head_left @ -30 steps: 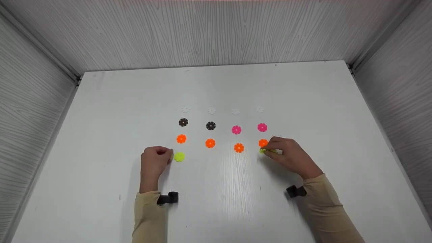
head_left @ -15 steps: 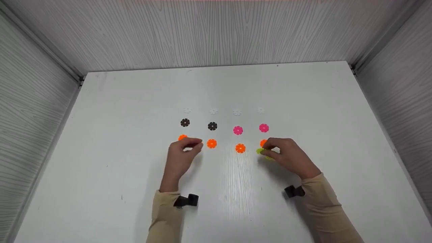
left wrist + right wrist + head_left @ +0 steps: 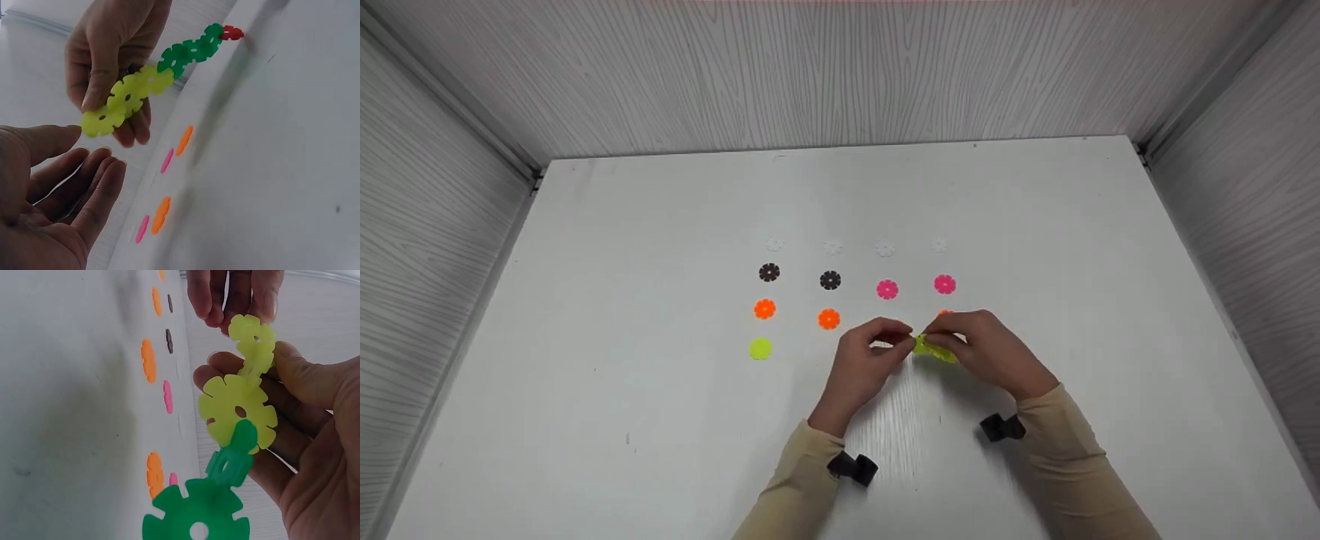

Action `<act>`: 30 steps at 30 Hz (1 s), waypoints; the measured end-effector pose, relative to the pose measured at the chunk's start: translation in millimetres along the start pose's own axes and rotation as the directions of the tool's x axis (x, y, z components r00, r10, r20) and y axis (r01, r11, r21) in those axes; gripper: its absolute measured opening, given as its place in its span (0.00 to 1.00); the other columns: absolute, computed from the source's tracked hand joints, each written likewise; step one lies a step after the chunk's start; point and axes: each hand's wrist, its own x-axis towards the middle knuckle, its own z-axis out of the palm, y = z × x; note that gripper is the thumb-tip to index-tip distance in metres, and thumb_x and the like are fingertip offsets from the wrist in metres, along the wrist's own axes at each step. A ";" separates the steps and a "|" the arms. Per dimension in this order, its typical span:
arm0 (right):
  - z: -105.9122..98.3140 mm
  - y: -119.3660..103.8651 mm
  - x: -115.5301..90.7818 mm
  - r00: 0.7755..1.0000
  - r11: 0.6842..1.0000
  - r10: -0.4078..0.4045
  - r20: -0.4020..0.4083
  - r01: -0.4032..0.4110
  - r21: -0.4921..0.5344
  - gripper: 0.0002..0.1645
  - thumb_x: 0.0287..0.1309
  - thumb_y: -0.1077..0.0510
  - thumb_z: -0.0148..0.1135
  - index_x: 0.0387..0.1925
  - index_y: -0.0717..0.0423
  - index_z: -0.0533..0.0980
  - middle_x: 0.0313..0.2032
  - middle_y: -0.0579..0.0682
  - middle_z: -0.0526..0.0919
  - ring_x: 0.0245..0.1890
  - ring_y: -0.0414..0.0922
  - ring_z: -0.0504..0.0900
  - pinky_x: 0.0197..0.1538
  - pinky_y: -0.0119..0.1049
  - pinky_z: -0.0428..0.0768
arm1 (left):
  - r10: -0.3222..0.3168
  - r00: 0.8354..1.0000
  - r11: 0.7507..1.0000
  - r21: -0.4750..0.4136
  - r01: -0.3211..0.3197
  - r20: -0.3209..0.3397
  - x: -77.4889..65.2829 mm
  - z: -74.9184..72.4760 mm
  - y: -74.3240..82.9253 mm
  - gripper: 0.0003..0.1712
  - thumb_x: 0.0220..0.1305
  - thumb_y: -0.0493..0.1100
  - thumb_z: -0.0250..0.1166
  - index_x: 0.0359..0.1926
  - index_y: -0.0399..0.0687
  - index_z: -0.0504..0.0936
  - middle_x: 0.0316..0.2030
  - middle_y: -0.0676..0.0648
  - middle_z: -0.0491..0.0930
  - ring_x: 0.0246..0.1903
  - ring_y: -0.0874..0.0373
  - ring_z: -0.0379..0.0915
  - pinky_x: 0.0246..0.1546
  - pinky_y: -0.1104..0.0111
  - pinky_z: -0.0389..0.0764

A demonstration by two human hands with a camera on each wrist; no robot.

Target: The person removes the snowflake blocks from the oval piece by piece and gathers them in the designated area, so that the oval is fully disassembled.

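My right hand [image 3: 990, 349] pinches a chain of interlocking snowflake discs between thumb and fingers. In the left wrist view its yellow discs [image 3: 127, 97] lead into green discs [image 3: 194, 50], with a red disc [image 3: 232, 33] at the far end. Close to the free yellow end is my left hand [image 3: 866, 364]; its thumb tip meets that disc's edge in the left wrist view, with the other fingers spread loosely below. Both hands are above the table. A single yellow disc [image 3: 760, 349] lies flat at the left.
On the white table [image 3: 622, 262] discs lie in rows: white discs [image 3: 832, 246] at the back, then brown discs [image 3: 830, 280] and pink discs [image 3: 887, 289], then orange discs [image 3: 829, 319]. Hands partly cover the right-hand orange ones. Grained panels [image 3: 825, 75] enclose the table's back and sides.
My left hand has moved right from beside the yellow disc at the left, over the orange row, to the chain's end. My right hand has shifted slightly left with the chain.
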 end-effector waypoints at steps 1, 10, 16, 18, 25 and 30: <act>0.4 -0.4 0.2 1.000 1.000 -0.005 0.005 0.004 0.009 0.07 0.62 0.61 0.66 0.40 0.46 0.85 0.33 0.34 0.83 0.31 0.37 0.78 0.35 0.33 0.79 | 0.008 1.000 1.000 -0.001 -0.008 -0.002 -0.1 2.2 0.0 0.09 0.63 0.41 0.69 0.42 0.42 0.85 0.37 0.52 0.82 0.39 0.58 0.78 0.39 0.67 0.84; 4.1 -0.7 0.3 1.000 1.000 0.026 -0.002 -0.026 0.002 0.08 0.65 0.56 0.64 0.45 0.47 0.84 0.39 0.35 0.84 0.39 0.36 0.81 0.44 0.39 0.82 | 0.012 0.996 0.999 -0.034 -0.015 -0.090 0.5 7.4 -0.3 0.02 0.61 0.35 0.70 0.36 0.43 0.87 0.32 0.51 0.83 0.32 0.56 0.80 0.34 0.65 0.86; 5.3 1.9 -1.6 0.999 0.998 0.051 -0.008 -0.051 0.032 0.12 0.63 0.56 0.67 0.48 0.49 0.82 0.44 0.39 0.84 0.46 0.38 0.82 0.53 0.47 0.80 | -0.139 0.977 0.973 -0.204 0.105 -0.160 0.7 5.2 0.2 0.06 0.59 0.33 0.71 0.38 0.35 0.86 0.36 0.43 0.83 0.33 0.51 0.82 0.37 0.63 0.86; 5.8 3.1 -2.3 0.999 0.998 0.044 0.001 -0.044 0.034 0.12 0.61 0.56 0.69 0.47 0.49 0.83 0.43 0.39 0.84 0.46 0.39 0.81 0.53 0.47 0.80 | -0.170 0.972 0.960 -0.249 0.126 -0.161 0.6 4.4 -0.8 0.07 0.59 0.32 0.71 0.38 0.33 0.86 0.37 0.41 0.83 0.34 0.49 0.82 0.37 0.62 0.86; 8.2 5.7 -4.3 1.000 1.000 0.011 0.008 -0.011 0.018 0.10 0.58 0.61 0.70 0.42 0.50 0.83 0.40 0.38 0.83 0.44 0.40 0.80 0.52 0.48 0.80 | -0.217 0.963 0.925 -0.349 0.150 -0.159 -1.3 3.9 0.1 0.07 0.58 0.29 0.70 0.39 0.30 0.86 0.39 0.39 0.84 0.36 0.49 0.83 0.38 0.61 0.86; 9.1 3.8 -2.1 1.000 1.000 -0.014 -0.005 0.014 -0.007 0.07 0.59 0.63 0.69 0.39 0.51 0.83 0.38 0.37 0.82 0.41 0.39 0.80 0.49 0.48 0.81 | -0.213 0.963 0.918 -0.372 0.139 -0.166 -5.1 5.2 1.4 0.09 0.60 0.31 0.70 0.41 0.30 0.85 0.39 0.38 0.83 0.38 0.47 0.83 0.39 0.60 0.86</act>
